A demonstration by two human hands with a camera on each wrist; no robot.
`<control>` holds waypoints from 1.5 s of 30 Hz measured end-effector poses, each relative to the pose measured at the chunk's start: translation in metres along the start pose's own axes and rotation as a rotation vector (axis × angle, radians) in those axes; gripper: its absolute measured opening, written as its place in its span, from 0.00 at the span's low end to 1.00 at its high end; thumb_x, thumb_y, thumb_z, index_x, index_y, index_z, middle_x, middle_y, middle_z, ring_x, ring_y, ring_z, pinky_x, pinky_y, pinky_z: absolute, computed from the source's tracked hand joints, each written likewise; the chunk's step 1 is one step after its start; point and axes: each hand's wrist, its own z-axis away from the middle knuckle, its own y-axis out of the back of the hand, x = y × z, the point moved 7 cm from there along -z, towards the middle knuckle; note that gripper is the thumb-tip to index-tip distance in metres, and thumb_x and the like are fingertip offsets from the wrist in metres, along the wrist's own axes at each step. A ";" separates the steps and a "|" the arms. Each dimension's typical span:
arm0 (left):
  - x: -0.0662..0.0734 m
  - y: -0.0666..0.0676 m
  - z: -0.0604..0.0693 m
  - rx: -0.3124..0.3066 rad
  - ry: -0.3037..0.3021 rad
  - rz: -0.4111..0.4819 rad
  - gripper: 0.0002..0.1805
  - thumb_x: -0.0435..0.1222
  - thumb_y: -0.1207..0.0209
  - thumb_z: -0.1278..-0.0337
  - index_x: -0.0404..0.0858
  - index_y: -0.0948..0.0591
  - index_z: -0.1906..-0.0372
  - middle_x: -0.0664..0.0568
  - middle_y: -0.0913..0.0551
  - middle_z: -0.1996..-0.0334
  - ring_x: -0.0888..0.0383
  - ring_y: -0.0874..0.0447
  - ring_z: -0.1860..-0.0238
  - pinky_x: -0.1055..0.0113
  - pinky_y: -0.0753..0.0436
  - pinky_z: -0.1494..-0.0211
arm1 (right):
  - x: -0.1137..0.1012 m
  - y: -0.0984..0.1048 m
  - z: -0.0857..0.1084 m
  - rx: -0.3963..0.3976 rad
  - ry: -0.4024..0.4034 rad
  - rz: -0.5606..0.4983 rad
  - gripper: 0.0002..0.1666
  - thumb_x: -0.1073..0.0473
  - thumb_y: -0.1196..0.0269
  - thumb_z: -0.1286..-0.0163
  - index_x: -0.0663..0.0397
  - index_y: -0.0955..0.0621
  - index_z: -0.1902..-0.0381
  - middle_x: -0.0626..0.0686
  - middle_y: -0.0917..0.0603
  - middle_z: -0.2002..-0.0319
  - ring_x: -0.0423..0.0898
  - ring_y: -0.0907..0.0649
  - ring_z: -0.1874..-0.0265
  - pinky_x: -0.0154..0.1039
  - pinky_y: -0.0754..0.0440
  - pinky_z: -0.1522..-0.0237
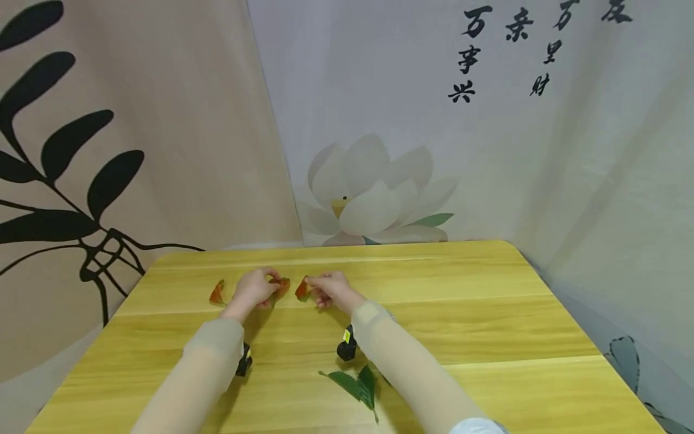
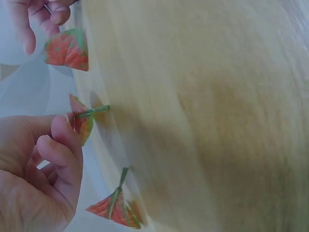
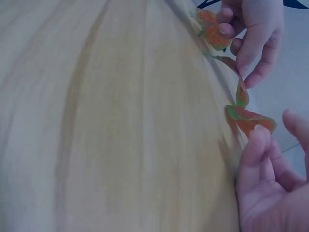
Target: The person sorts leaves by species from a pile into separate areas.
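Three red-orange leaves with green edges lie in a row near the table's far edge. The left leaf (image 1: pixel 217 293) (image 2: pixel 115 210) has no hand on it. My left hand (image 1: pixel 257 289) (image 2: pixel 46 164) pinches the middle leaf (image 1: pixel 282 287) (image 2: pixel 84 118) (image 3: pixel 241 92) between thumb and finger. At the right leaf (image 1: pixel 302 290) (image 2: pixel 68 50) (image 3: pixel 251 120), my right hand (image 1: pixel 335 290) (image 3: pixel 275 179) has its fingertips at the leaf's edge, thumb apart from the fingers in the right wrist view.
Green leaves (image 1: pixel 355 386) lie on the wooden table (image 1: pixel 488 313) nearer the front, beside my right forearm. Small black devices (image 1: pixel 347 345) are at both wrists. A printed curtain (image 1: pixel 488 181) hangs behind the table's far edge.
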 end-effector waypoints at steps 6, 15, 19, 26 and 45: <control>0.005 -0.002 0.000 -0.028 -0.004 -0.013 0.12 0.34 0.44 0.33 0.36 0.22 0.48 0.46 0.21 0.85 0.57 0.25 0.89 0.68 0.27 0.86 | -0.009 0.021 0.010 -0.013 -0.008 0.025 0.21 0.54 0.36 0.32 0.65 0.21 0.50 0.56 0.21 0.70 0.42 0.26 0.84 0.34 0.23 0.80; 0.022 0.007 0.009 -0.010 -0.063 -0.047 0.16 0.35 0.44 0.34 0.37 0.23 0.44 0.47 0.22 0.86 0.48 0.20 0.84 0.65 0.26 0.85 | -0.051 0.071 0.058 -0.052 0.110 0.185 0.17 0.51 0.37 0.33 0.60 0.18 0.57 0.53 0.20 0.70 0.43 0.23 0.82 0.38 0.21 0.76; 0.037 0.007 0.016 -0.007 -0.125 -0.069 0.14 0.36 0.42 0.34 0.37 0.22 0.46 0.48 0.23 0.86 0.51 0.23 0.86 0.68 0.29 0.85 | -0.049 0.093 0.089 -0.075 0.122 0.204 0.18 0.52 0.37 0.32 0.63 0.19 0.56 0.53 0.21 0.70 0.43 0.23 0.81 0.38 0.21 0.75; 0.072 -0.020 0.048 -0.109 -0.274 -0.083 0.10 0.38 0.39 0.37 0.39 0.18 0.53 0.52 0.21 0.72 0.56 0.24 0.78 0.63 0.25 0.74 | -0.015 0.122 0.142 -0.144 0.131 0.249 0.19 0.55 0.38 0.30 0.68 0.20 0.55 0.55 0.21 0.69 0.45 0.24 0.78 0.40 0.22 0.73; 0.134 -0.106 0.132 -0.535 -0.591 -0.038 0.13 0.39 0.30 0.49 0.44 0.17 0.58 0.62 0.21 0.72 0.65 0.23 0.70 0.68 0.24 0.66 | 0.045 0.136 0.182 -0.154 0.070 0.230 0.15 0.59 0.32 0.37 0.66 0.19 0.58 0.53 0.22 0.74 0.41 0.26 0.84 0.34 0.25 0.83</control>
